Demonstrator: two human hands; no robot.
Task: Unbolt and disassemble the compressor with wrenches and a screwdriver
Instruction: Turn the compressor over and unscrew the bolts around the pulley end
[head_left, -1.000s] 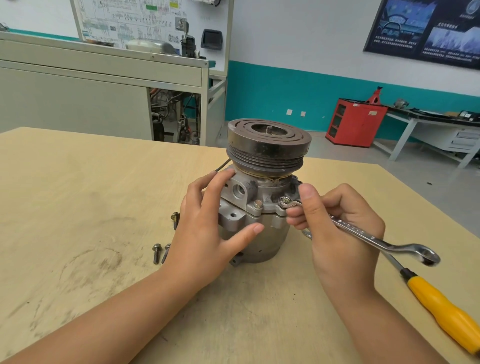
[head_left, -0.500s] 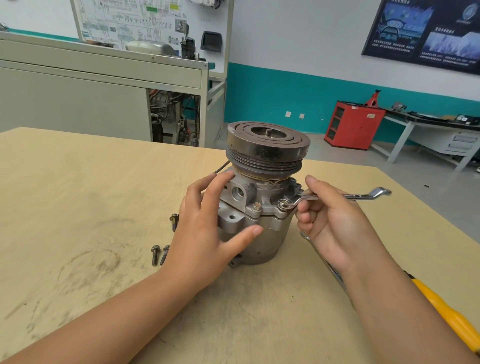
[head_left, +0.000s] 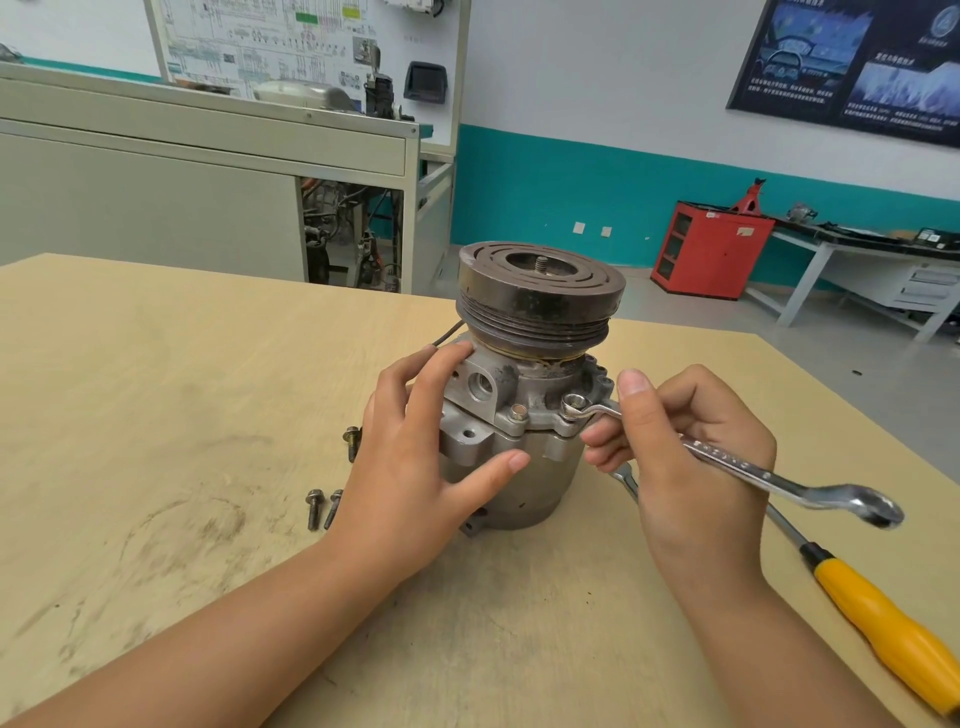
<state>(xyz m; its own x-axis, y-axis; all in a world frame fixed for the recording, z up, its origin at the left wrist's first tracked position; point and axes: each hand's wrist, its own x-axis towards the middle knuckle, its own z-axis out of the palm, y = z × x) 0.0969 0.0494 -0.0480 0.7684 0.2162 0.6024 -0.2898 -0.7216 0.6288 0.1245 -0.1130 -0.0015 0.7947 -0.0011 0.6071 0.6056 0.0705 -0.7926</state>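
Note:
A grey metal compressor (head_left: 511, 441) with a dark grooved pulley (head_left: 540, 301) on top stands upright on the wooden table (head_left: 156, 389). My left hand (head_left: 415, 457) grips its left side, thumb across the front. My right hand (head_left: 691, 447) holds a shiny ring wrench (head_left: 737, 462). The wrench's ring end sits on a bolt (head_left: 573, 402) at the housing's front right flange. Its free end points toward me and to the right. Another bolt head (head_left: 518, 413) shows just left of it on the flange.
Three loose bolts (head_left: 324, 506) lie on the table left of the compressor. A yellow-handled screwdriver (head_left: 883, 623) lies at the right near the table edge. A second wrench (head_left: 626, 478) peeks out under my right hand. Cabinets and benches stand beyond the table.
My right hand swung the wrench's free end from near me away to the far right, then back toward me. The ring end stayed on the bolt. My left hand kept its grip.

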